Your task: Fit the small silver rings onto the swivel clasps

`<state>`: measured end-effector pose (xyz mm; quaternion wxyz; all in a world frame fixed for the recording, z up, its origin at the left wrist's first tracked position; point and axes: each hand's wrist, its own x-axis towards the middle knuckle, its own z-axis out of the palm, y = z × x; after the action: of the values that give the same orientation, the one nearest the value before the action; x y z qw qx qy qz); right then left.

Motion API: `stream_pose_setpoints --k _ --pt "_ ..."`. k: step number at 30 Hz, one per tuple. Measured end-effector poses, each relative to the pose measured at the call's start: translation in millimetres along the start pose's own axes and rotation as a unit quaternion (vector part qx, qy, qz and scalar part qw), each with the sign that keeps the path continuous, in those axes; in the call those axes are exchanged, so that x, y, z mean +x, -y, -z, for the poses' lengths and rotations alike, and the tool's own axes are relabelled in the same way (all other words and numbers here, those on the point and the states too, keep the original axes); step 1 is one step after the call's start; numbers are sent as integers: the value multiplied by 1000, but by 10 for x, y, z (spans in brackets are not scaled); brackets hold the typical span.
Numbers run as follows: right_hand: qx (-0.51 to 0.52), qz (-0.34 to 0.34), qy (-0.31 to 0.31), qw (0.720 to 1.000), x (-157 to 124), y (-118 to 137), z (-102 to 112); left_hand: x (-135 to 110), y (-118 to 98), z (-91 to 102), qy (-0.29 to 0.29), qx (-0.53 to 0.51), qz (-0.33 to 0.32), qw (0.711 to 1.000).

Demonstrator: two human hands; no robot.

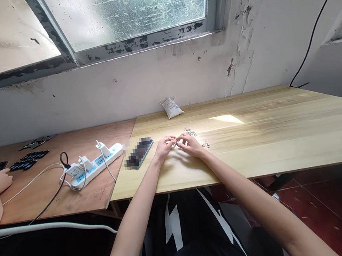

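A pale table [281, 132] meets a browner board [75, 143] under a stained wall [142, 90] and a spotted window [147, 16]. A power strip [97, 165] lies on the board, where another person's hand [0, 182] rests at the far left. A packet [172, 108] sits near the wall. Both forearms reach forward and converge; the left hand [163, 148] and right hand [190, 145] bend inward, fingertips pinching a tiny piece [175, 143] between them, just above the table. Small rings [190, 132] lie beside the right hand, a phone [140, 153] by the left.
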<state>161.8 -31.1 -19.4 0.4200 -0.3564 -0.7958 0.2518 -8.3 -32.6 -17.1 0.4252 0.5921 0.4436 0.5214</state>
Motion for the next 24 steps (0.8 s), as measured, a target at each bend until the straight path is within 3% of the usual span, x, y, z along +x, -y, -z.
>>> stream_pose_setpoints --k 14,17,20,24 --pt "60 -55 33 996 11 49 16 -64 -62 -18 -53 171 -111 978" --pt "97 -72 65 991 19 69 49 -100 -77 -32 -73 255 -167 949" --pt "147 -99 96 979 28 79 77 -119 -73 -48 -95 363 -228 898" --pt "217 -144 138 956 21 62 112 -133 -77 -81 -76 429 -259 862"
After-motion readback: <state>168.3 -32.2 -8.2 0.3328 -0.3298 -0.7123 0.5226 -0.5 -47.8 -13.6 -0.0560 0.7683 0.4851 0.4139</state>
